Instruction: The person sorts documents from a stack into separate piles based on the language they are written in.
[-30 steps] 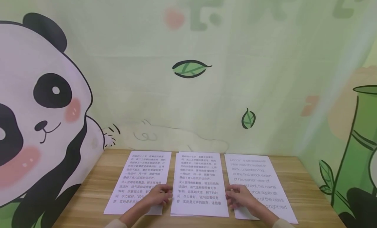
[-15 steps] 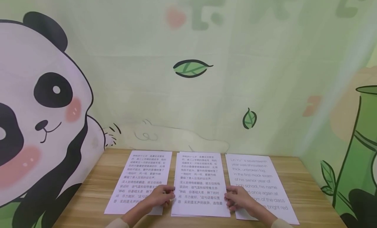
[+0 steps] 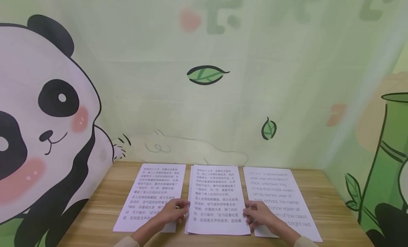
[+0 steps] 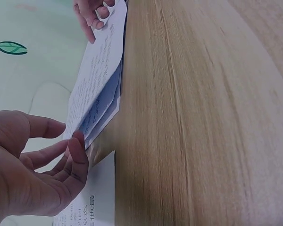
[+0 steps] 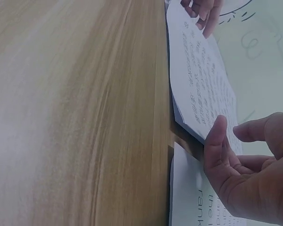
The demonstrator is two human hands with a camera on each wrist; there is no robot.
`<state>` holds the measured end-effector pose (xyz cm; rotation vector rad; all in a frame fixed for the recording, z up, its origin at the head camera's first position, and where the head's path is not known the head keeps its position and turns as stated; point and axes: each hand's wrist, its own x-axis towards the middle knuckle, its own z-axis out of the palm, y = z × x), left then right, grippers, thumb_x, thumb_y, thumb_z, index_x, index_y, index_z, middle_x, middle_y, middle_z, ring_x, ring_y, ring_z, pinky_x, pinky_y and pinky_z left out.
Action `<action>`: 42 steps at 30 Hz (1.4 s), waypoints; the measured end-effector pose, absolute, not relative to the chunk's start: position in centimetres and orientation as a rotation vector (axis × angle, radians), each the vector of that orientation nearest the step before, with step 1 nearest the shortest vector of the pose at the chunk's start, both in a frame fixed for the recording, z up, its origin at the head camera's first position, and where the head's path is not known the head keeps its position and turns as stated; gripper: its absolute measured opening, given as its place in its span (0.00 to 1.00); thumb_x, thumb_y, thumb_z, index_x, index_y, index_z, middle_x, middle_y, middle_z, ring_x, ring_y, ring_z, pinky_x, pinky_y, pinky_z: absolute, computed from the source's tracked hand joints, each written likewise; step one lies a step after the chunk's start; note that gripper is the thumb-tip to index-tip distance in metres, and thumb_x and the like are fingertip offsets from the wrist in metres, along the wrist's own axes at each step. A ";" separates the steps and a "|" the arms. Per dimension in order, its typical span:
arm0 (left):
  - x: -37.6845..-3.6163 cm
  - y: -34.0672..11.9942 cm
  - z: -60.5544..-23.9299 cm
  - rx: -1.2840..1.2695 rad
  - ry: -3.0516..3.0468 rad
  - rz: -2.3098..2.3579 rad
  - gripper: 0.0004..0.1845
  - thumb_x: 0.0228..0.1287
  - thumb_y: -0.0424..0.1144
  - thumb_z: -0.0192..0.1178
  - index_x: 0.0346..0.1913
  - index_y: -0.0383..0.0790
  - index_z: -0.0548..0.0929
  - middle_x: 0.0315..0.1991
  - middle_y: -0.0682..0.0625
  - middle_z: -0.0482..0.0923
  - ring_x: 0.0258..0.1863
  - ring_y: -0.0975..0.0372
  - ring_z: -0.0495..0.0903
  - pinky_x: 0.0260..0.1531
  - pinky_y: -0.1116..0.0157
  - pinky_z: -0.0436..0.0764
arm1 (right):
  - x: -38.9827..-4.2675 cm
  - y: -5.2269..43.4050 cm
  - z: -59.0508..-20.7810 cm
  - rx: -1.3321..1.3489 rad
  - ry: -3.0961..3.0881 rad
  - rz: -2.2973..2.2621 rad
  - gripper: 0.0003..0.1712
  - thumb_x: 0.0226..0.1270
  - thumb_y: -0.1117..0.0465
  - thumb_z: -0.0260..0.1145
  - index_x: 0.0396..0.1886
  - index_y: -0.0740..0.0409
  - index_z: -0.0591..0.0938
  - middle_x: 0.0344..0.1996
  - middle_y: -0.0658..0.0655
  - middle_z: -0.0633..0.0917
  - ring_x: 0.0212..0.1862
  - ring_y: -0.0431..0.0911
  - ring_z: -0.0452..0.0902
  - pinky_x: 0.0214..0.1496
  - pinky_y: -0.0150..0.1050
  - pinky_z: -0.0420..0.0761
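Three printed paper piles lie in a row. Both hands grip opposite side edges of the middle pile's top sheet (image 3: pixel 216 201), which carries Chinese text. In the head view my left hand (image 3: pixel 173 212) is at its left edge, over the left paper (image 3: pixel 149 190). My right hand (image 3: pixel 259 215) is at its right edge, over the right paper (image 3: pixel 271 186) with English text. The left wrist view shows the top sheet (image 4: pixel 96 66) bowed up from the lower sheets (image 4: pixel 104 110), with curled fingers (image 4: pixel 78 155) at its edge. In the right wrist view fingers (image 5: pixel 216 141) curl at the other edge.
The papers lie on a wood-grain table (image 3: pixel 331 204). Behind it hangs a pale green backdrop (image 3: pixel 143 80) with a panda (image 3: pixel 47 133), leaves (image 3: pixel 206 75) and bamboo (image 3: pixel 393 144). Narrow strips of table separate the piles.
The middle pile's top sheet has shifted slightly right, and more of the sheet beneath shows at its left edge. Both hands have moved only a little.
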<state>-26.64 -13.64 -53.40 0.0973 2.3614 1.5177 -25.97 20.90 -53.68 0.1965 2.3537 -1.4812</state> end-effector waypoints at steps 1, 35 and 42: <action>-26.6 -13.6 -53.4 0.102 2.369 1.525 0.21 0.64 0.31 0.61 0.60 0.25 0.80 0.38 0.44 0.79 0.30 0.59 0.81 0.30 0.64 0.83 | -25.9 20.9 -53.7 0.188 2.358 -1.477 0.33 0.70 0.64 0.62 0.72 0.73 0.68 0.37 0.57 0.85 0.32 0.45 0.81 0.34 0.40 0.88; -26.0 -12.6 -53.7 0.038 2.463 1.452 0.19 0.69 0.35 0.61 0.59 0.28 0.82 0.42 0.44 0.86 0.27 0.62 0.81 0.27 0.67 0.80 | -25.2 21.0 -53.4 -0.017 2.545 -1.269 0.34 0.71 0.63 0.63 0.71 0.77 0.67 0.29 0.52 0.85 0.24 0.43 0.80 0.26 0.37 0.84; -25.8 -12.6 -53.6 0.052 2.464 1.527 0.18 0.66 0.33 0.61 0.57 0.28 0.82 0.41 0.44 0.85 0.27 0.61 0.81 0.25 0.67 0.80 | -25.3 20.6 -53.4 0.041 2.662 -1.245 0.27 0.69 0.62 0.65 0.65 0.68 0.77 0.29 0.52 0.84 0.24 0.43 0.78 0.25 0.35 0.80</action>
